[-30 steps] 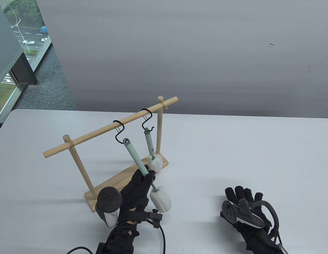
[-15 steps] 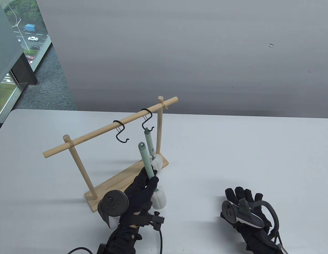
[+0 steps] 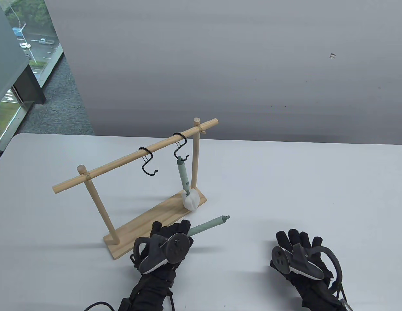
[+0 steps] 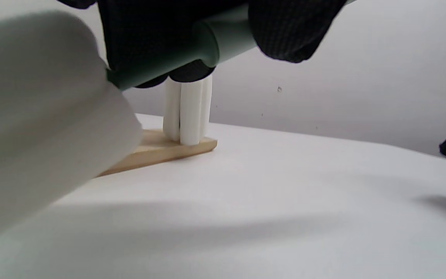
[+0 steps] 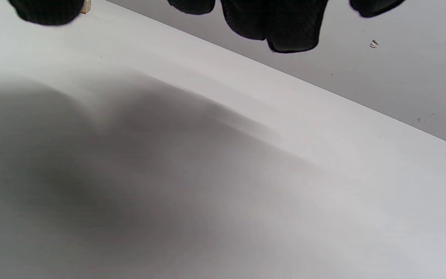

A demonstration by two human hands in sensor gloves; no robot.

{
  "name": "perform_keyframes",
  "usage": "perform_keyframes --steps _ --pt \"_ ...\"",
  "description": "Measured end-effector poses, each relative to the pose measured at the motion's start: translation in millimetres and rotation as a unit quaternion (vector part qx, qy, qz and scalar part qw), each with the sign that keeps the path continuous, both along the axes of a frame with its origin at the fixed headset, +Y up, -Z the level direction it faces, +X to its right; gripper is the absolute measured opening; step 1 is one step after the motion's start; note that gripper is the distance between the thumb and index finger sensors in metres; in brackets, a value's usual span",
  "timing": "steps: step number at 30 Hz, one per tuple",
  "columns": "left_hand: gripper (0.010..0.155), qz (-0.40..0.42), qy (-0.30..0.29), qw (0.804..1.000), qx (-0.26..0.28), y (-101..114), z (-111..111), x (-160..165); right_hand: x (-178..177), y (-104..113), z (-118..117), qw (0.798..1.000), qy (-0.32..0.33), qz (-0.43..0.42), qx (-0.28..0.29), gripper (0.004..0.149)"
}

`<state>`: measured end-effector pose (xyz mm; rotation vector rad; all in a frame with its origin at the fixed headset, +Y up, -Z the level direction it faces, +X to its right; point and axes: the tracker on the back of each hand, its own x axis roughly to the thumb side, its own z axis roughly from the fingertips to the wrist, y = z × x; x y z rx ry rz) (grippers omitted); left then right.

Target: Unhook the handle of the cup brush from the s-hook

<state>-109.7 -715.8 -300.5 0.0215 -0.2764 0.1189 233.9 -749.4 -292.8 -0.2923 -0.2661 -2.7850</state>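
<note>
My left hand (image 3: 170, 234) grips a green cup brush handle (image 3: 207, 224), which lies nearly level and points right, low over the table in front of the wooden rack (image 3: 136, 162). In the left wrist view my fingers (image 4: 292, 27) wrap the handle (image 4: 207, 42) and its white sponge head (image 4: 41, 116) fills the left side. The left black s-hook (image 3: 149, 163) on the rail hangs empty. A second brush (image 3: 184, 175) hangs from the right s-hook (image 3: 180, 147), its white head (image 3: 191, 199) on the rack base. My right hand (image 3: 298, 243) rests flat on the table, holding nothing.
The rack's wooden base (image 3: 145, 220) lies just behind my left hand and shows in the left wrist view (image 4: 168, 149). The white table (image 3: 285, 181) stretches to the right. A cable (image 3: 97, 304) trails from my left wrist at the near edge.
My left hand lifted the brush off the left s-hook, then turned over and lowered it toward the table, handle now pointing right. The left s-hook hangs empty. The right hand has not moved.
</note>
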Motion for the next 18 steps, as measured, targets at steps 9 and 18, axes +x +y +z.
perform_keyframes --steps 9,18 --pt "0.056 -0.078 0.004 0.994 -0.076 -26.7 -8.7 -0.2 -0.2 -0.6 0.6 1.000 -0.002 0.003 -0.005 0.086" --pt "0.056 -0.173 -0.003 0.977 -0.128 -40.7 -11.0 7.5 -0.1 -0.5 0.9 1.000 -0.002 0.003 -0.003 0.086"
